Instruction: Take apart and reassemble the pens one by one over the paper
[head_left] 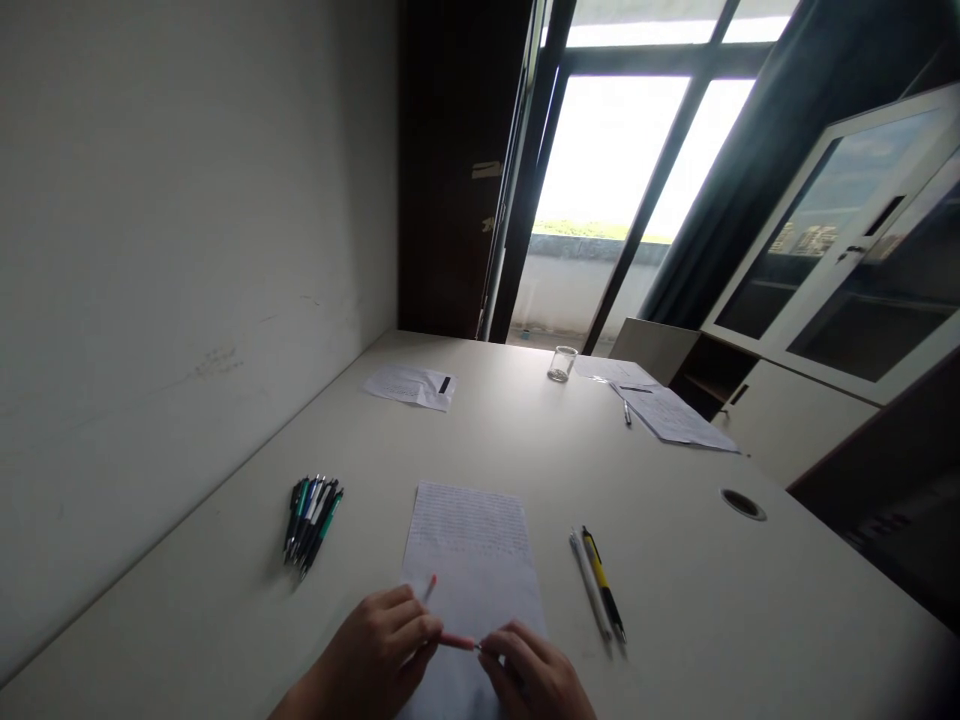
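Note:
My left hand is closed around a red pen part, its slim length lying sideways between my two hands. From the same hand a thin pale piece with a pinkish-red end sticks upward; most of it is hidden by my fingers. At the pen part's other end, the fingertips of my right hand pinch its small metallic tip. Both hands are above a sheet of paper with lines of writing on its upper part.
Several pens lie bunched at left. A white pen and a yellow-black pen lie at right. Farther back are a crumpled sheet, a clear glass, stacked papers and a silver pen. A round cable hole is at far right.

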